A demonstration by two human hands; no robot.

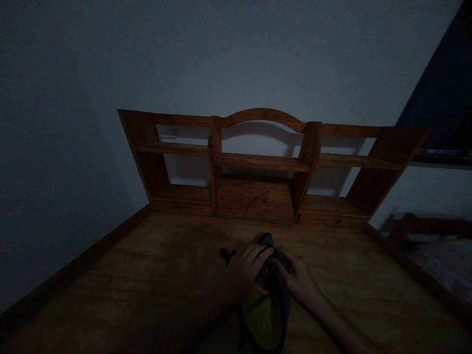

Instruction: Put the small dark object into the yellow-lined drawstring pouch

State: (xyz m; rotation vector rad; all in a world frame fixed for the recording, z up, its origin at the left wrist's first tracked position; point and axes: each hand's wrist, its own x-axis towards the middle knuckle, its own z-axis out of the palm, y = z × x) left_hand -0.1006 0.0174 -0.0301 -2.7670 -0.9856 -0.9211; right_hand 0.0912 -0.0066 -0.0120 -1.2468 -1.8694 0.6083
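Dark grey material, apparently fabric, forms the outer wall of one long shoe-like article point(285, 305) with a yellow-green inner surface point(263, 322). Location: pale brown wooden worktop point(165, 255), about midway between left and right edges, narrow end toward far edge. Light poor; exact identity uncertain.

Hands: two, both at the article. Left hand point(248, 266): fingers together and bent, laid across the upper left side, fingertips near the midline. Whether it grips or merely presses, cannot tell. Right hand point(300, 279): partly curled, thumb and forefinger a little apart, tips touching the dark right rim near the left fingertips. Firmness of hold, cannot tell. One small black looped piece, lace- or strap-like point(225, 254), just beyond the left knuckles.

Containers: article, one opening, facing up; yellow-green surface visible in the near half, a brownish patch under the left hand, too dark to identify. Brown wooden shelf unit point(261, 161), one, along the worktop's far edge: three bays, one horizontal shelf in each, one arched rail above the centre. Lower centre bay holds a wooden panel point(275, 201) bearing one thin dark curved line. White wall point(221, 59) behind. Past the right edge: pale cloth point(442, 265), one heap, blurred.
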